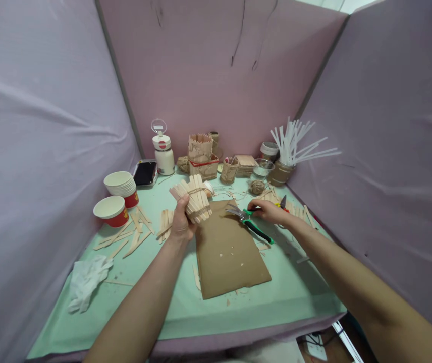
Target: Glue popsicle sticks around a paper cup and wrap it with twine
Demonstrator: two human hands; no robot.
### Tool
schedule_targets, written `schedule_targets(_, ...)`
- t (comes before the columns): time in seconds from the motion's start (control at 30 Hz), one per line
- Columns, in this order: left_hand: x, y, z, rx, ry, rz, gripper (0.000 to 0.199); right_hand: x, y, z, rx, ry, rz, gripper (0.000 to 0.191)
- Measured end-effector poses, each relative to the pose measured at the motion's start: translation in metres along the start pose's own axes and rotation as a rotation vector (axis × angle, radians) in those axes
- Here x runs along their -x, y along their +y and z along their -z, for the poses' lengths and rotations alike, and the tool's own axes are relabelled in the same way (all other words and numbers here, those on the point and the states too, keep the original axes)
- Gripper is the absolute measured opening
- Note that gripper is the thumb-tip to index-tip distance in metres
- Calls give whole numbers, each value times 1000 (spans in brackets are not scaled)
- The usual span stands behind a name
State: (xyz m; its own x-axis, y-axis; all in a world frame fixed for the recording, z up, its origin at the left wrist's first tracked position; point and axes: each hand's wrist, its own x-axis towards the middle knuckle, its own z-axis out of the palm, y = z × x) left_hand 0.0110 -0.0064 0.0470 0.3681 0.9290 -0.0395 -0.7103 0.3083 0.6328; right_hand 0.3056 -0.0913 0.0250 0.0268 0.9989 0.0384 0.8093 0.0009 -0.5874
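Left hand (181, 222) grips twine-bound bundle of pale wooden craft sticks (192, 197), raised above far edge of brown cardboard sheet (228, 249) on mint-green bench (291, 287). Right hand (269, 210) closed over upper handle of green-handled metal shears (249, 222), resting at cardboard's far right corner. Loose wooden sticks (135, 234) scattered left.

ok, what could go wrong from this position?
1. The left hand holds the twine-bound stick bundle by its lower end only, tilted; sticks might slip out of the wrap.
2. The right hand rests on the green-handled cutters, whose blades point toward the left hand: a possible nick if lifted carelessly.
3. Loose sticks litter the table, so the forearm could sweep some off.
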Motion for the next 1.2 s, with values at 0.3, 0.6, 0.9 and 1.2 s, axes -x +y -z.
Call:
schedule_targets(0.3, 4, -1, 1, -78, -53, 66, 55, -3, -27, -10, 65, 48, 16, 14)
schedule_targets(0.6, 18, 3, 5, -176, -291, 282, 66, -41, -41, -31, 167, 234, -188, 44)
schedule_targets(0.9, 21, 11, 6, -118, -312, 290, 85, -65, 3, -4, 339, 659, -550, 45)
schedule_targets(1.2, 21, 13, 7, -109, -334, 282, 84, -75, 13, 0, 293, 648, -613, 40)
